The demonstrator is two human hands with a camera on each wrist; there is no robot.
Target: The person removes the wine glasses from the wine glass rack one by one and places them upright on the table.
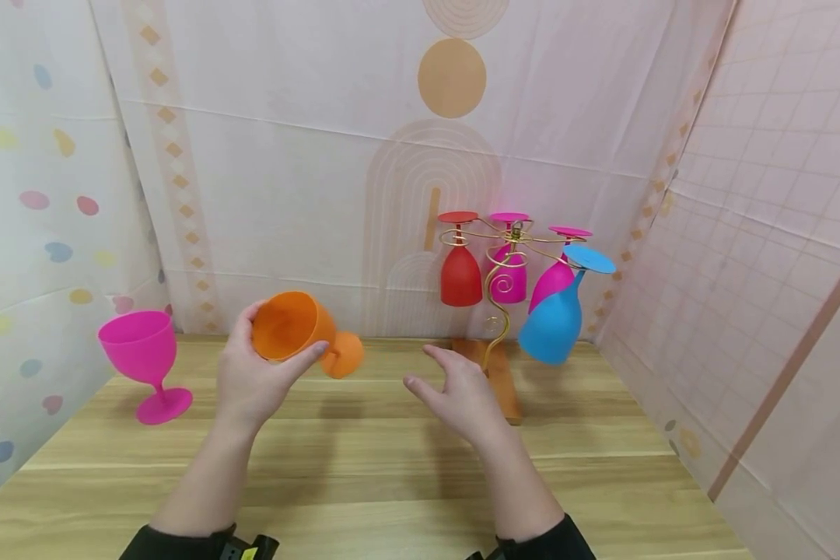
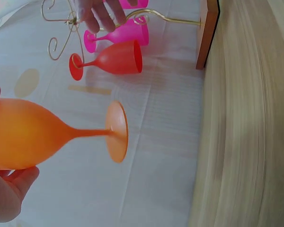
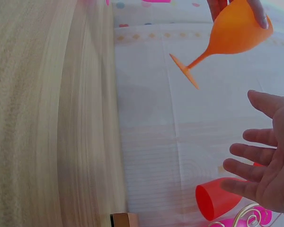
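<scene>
My left hand [image 1: 255, 381] grips an orange goblet [image 1: 290, 323] round its bowl, held above the table and tilted, with the mouth toward me and the foot pointing away to the right. In the left wrist view the goblet's stem and round foot [image 2: 117, 131] are free of the fingers. My right hand [image 1: 458, 393] is held in the air with fingers spread and nothing in it, between the orange goblet and the gold wire rack [image 1: 498, 311]. A red goblet [image 1: 460, 280], two magenta goblets [image 1: 509, 276] and a blue goblet [image 1: 553, 323] hang upside down from that rack.
A magenta goblet [image 1: 140, 346] stands upright at the left of the wooden table [image 1: 364, 482]. The rack rises from a brown wooden base [image 1: 507, 389] at the back right. Patterned cloth [image 1: 287, 194] closes off the back and both sides.
</scene>
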